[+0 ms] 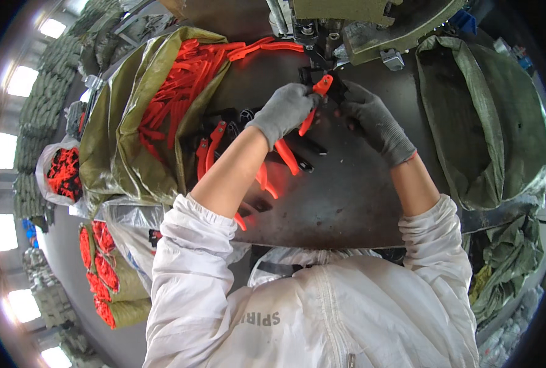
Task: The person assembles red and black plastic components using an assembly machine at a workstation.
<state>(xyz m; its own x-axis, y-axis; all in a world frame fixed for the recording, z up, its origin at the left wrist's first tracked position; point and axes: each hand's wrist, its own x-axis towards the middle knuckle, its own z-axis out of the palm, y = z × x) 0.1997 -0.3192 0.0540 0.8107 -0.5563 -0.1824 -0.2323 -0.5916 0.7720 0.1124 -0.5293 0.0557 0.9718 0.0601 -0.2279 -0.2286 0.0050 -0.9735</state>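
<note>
Near the far edge of the table [359, 205], below the machine [340, 12], I have the gloved left hand [285, 110] pinched on a red-handled tool [323, 84]. The gloved right hand [371, 116] curls beside it; I cannot tell its grip. Toward the left edge, an olive sack [116, 132] holds red handles [173, 89].

Looks steeply down through a head-worn fisheye, left of a side-by-side pair, from the near side of the dark worktable [362, 199], close above, facing across it.
</note>
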